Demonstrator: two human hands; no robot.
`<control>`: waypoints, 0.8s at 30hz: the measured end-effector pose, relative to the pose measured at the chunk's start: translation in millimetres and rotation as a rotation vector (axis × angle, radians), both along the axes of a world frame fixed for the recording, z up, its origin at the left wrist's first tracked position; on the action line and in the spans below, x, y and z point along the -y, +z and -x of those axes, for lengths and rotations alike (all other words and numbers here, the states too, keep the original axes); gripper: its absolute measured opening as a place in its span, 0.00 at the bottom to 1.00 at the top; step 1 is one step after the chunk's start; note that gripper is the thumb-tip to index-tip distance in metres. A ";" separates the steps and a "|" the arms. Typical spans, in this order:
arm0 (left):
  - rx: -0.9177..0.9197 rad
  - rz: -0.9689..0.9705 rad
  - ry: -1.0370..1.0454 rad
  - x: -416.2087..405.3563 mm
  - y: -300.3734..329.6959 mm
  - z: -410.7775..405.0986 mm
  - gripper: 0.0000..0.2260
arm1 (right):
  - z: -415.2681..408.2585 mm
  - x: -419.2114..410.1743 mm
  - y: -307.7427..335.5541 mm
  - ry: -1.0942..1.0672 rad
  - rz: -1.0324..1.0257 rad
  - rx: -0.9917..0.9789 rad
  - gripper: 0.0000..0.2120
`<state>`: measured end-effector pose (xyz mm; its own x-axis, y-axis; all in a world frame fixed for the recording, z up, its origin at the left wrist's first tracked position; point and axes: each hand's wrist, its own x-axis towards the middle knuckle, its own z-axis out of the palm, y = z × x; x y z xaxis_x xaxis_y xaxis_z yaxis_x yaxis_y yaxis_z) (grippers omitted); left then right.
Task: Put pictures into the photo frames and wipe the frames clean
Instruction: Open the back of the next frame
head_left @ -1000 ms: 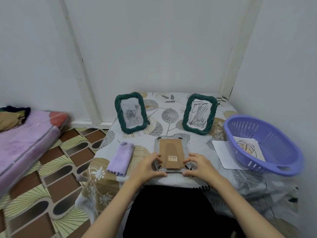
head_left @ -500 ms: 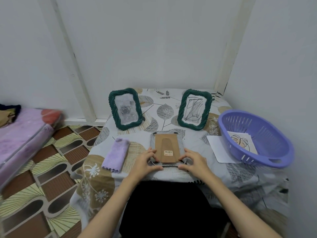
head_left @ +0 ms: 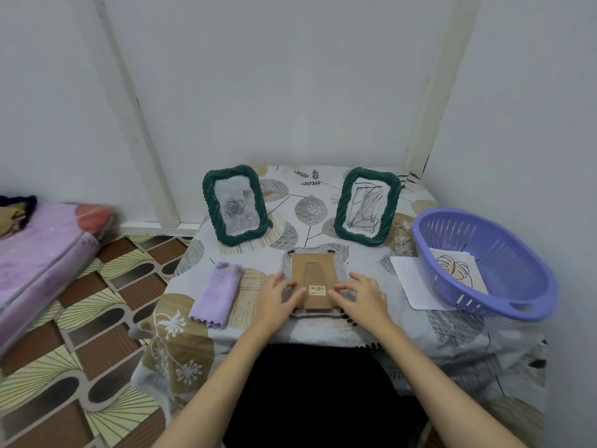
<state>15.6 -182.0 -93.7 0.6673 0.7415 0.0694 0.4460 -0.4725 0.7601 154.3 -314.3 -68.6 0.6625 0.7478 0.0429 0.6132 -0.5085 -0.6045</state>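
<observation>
Nearest the camera, two bare forearms are seen reaching over the front edge of the bench, which is covered by a leaf-patterned cloth. The left hand is laid on the left edge of a face-down photo frame, with its fingers loosely spread and the thumb pressed onto the brown backing board. The right hand is laid on the right edge in the same way, fingers spread and fingertips resting on the board near a small barcode sticker. Nothing is pinched by either hand. The frame is placed flat at the middle front of the bench, between the two hands.

Just left of the left hand, a folded lilac cloth is laid on the bench. To the right, a purple basket is set partly over a white sheet of paper, and a leaf drawing is held inside it.

Farther back, two green frames are stood upright: the left one is filled with a rose picture, the right one with a line sketch. Off to the left, a pink mattress is seen on the patterned floor.
</observation>
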 end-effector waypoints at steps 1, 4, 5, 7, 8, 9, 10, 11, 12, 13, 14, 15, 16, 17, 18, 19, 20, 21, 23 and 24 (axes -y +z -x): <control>-0.021 -0.014 -0.008 0.6 -0.3 -2.1 0.19 | 2.3 -3.1 -1.9 0.004 0.018 -0.004 0.15; -0.021 -0.031 -0.034 3.1 0.5 -7.8 0.15 | 8.7 -10.7 -6.5 -0.004 0.000 -0.019 0.15; 0.000 -0.005 -0.039 4.0 1.6 -9.3 0.15 | 9.2 -12.2 -6.9 -0.015 -0.021 -0.041 0.16; 0.040 0.036 -0.028 5.4 4.7 -11.0 0.15 | 7.8 -13.8 -7.7 -0.026 -0.068 -0.097 0.16; 0.059 0.050 -0.015 5.9 6.3 -11.6 0.16 | 6.6 -13.9 -7.5 -0.024 -0.090 -0.119 0.15; 0.074 0.062 0.001 5.9 7.1 -12.0 0.16 | 5.5 -13.5 -7.2 -0.022 -0.110 -0.138 0.15; 0.076 0.073 0.016 6.3 8.8 -12.4 0.16 | 4.5 -13.0 -6.3 -0.022 -0.130 -0.154 0.15; 0.078 0.072 0.027 6.6 10.4 -12.8 0.16 | 4.0 -12.3 -5.1 -0.025 -0.147 -0.178 0.14; 0.085 0.078 0.033 7.2 12.7 -13.2 0.16 | 3.8 -11.7 -3.8 -0.032 -0.161 -0.204 0.14; 0.101 0.094 0.033 7.1 14.3 -13.7 0.16 | 3.7 -10.9 -2.8 -0.039 -0.175 -0.228 0.14; 0.122 0.119 0.031 7.3 17.1 -14.1 0.16 | 3.9 -10.5 -1.8 -0.042 -0.186 -0.246 0.14; 0.157 0.140 0.028 6.7 18.3 -15.0 0.17 | 4.0 -10.1 -0.9 -0.042 -0.194 -0.257 0.14; 0.185 0.172 0.025 6.8 20.4 -15.3 0.18 | 4.0 -9.8 -0.9 -0.039 -0.200 -0.264 0.14; 0.217 0.215 0.028 6.6 22.1 -15.7 0.21 | 4.3 -9.5 -0.7 -0.033 -0.202 -0.266 0.14; 0.248 0.274 0.039 6.2 24.3 -15.6 0.24 | 4.5 -8.8 -0.2 -0.028 -0.202 -0.268 0.15; 0.286 0.340 0.048 4.3 24.9 -15.3 0.28 | 4.6 -8.0 -0.3 -0.023 -0.201 -0.268 0.15; 0.316 0.401 0.051 3.5 27.4 -14.4 0.31 | 4.3 -7.4 -0.7 -0.016 -0.195 -0.270 0.15; 0.341 0.450 0.048 3.0 29.7 -14.0 0.33 | 4.0 -6.7 -1.0 -0.007 -0.183 -0.268 0.15; 0.351 0.513 0.044 2.9 32.8 -13.2 0.34 | 3.5 -5.6 -1.5 0.021 -0.149 -0.256 0.15; 0.353 0.536 0.042 3.2 34.3 -12.6 0.34 | 3.4 -5.2 -1.4 0.034 -0.135 -0.253 0.15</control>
<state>28.3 -185.2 -59.4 0.6418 0.7592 -0.1079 0.1356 0.0262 0.9904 150.9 -309.1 -70.0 0.6395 0.7685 -0.0202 0.4492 -0.3950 -0.8014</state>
